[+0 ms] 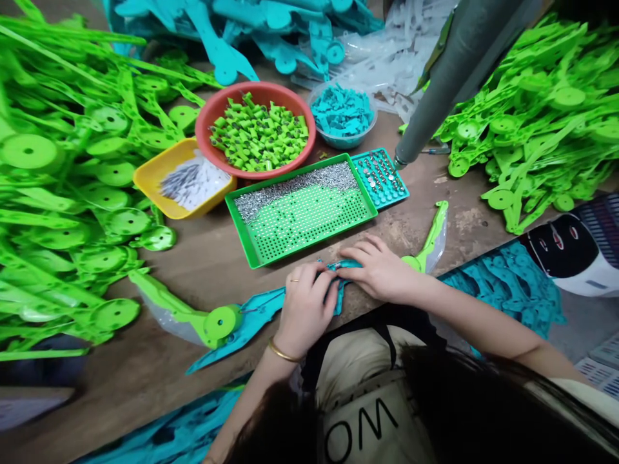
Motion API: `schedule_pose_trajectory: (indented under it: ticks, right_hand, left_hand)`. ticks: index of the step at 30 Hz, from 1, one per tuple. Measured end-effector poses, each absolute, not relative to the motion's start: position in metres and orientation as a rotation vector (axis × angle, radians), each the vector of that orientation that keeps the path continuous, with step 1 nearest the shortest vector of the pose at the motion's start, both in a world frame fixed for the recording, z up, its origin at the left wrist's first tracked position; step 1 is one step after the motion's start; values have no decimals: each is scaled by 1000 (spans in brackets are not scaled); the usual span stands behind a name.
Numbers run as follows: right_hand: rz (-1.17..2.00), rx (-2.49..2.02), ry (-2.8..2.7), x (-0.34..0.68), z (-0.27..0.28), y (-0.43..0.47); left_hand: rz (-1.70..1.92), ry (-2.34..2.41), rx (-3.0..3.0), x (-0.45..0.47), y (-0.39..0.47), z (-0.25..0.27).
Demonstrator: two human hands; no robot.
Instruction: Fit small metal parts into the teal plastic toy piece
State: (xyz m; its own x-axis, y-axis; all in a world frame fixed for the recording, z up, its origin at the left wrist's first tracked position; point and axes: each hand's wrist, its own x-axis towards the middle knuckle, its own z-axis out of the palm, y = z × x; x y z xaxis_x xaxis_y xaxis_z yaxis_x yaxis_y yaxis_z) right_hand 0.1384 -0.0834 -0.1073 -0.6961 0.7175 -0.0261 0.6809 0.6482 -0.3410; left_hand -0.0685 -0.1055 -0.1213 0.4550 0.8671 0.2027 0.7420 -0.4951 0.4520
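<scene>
A long blue plastic toy body (264,308), shaped like a bow, lies across the front of the table. Green arms with clear blades show at both of its ends: the left green arm (222,324) and the right green arm (432,241). My left hand (309,299), with a ring and a gold bangle, has its fingers curled and pinching at the middle of the blue body. Opposite it, my right hand (374,267) grips the same middle part, thumb and fingers close together. Any small part between the fingertips is hidden.
Just beyond my hands lie a green tray (309,241) of screws and a small blue tray (403,193) of metal pieces. Behind are a red bowl (206,138), a yellow tub (145,180) and a clear bowl (351,140). Green parts pile at both sides; a grey post (430,96) slants down.
</scene>
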Motion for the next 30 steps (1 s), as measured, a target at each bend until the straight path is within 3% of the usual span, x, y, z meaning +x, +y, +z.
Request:
schedule_pose_trajectory:
  ticks: [18,25,30]
  right_hand:
    - [709,-1595,-2258,136,-101,-99]
    - [587,-1690,-2339,132,-100,-98]
    - [758,-1664,-2316,136,-97,-93]
  left_hand:
    - [662,1289,2444,-56,-102,-126]
    - [716,1315,2409,-50,-100,-126]
    - [651,1301,2429,-45,-97,-128]
